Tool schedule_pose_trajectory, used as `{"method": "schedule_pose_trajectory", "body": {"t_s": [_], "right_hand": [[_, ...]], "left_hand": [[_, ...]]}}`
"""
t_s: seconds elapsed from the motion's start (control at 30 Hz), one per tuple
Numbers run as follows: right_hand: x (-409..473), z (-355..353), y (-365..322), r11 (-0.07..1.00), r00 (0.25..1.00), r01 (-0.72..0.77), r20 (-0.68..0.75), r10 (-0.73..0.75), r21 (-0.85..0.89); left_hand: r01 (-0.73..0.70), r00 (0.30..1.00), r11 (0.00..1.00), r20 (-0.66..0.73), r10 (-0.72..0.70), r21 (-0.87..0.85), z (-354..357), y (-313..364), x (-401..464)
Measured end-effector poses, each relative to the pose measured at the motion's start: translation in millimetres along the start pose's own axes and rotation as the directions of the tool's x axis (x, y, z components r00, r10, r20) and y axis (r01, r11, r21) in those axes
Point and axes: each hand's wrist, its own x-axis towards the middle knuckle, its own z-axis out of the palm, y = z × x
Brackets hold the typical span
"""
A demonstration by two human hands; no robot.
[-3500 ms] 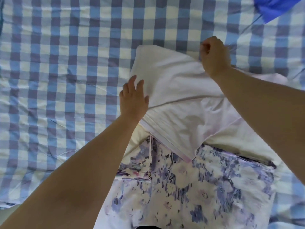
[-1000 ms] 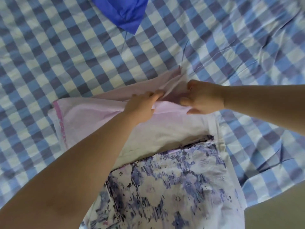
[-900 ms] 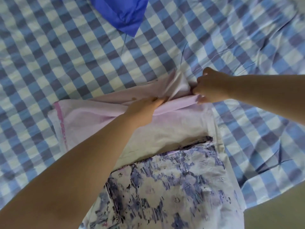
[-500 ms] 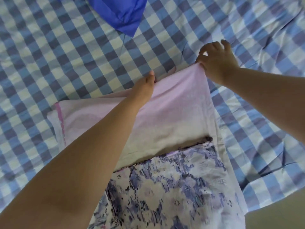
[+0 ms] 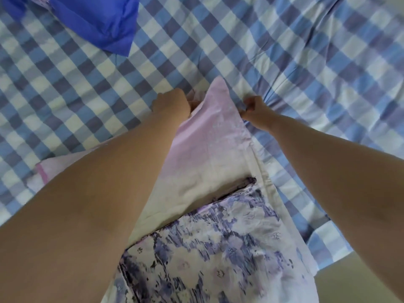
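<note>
While the pink cloth lay on the checked sheet, the left hand and right hand each pinched its far edge; light, limp and easily creased, it seemed best held by corners.

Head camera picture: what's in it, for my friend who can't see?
A left hand and a right hand grip the far end of a pale pink cloth on a blue checked bedsheet. Purple flowered fabric lies over its near end, and a bright blue cloth lies top left.
</note>
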Motion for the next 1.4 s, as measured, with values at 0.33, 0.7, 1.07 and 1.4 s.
{"method": "schedule_pose_trajectory", "body": {"t_s": [0.33, 0.7, 1.07, 1.4], "right_hand": [[14.4, -5.1, 7.6, 0.996, 0.999, 0.018, 0.046, -0.021, 0.084], [22.2, -6.1, 5.6, 0.999, 0.999, -0.014, 0.050, 0.012, 0.035], [-13.7, 0.0, -10.3, 0.999, 0.995, 0.045, -0.082, -0.047, -0.029], [-193.0, 91.1, 68.3, 0.356, 0.891, 0.418, 0.301, -0.340, -0.836]], "left_hand": [[-0.050, 0.863, 0.879, 0.423, 0.277, -0.474, -66.0, -10.1, 45.1], [-0.096, 0.951, 0.830, 0.194, 0.239, -0.550, -28.6, 20.4, 48.9], [-0.453, 0.873, 0.889, -0.171, 0.458, 0.066, 86.9, -80.6, -119.4], [-0.050, 0.940, 0.995, 0.341, 0.017, 0.087, 141.6, -181.1, -258.0]]}}
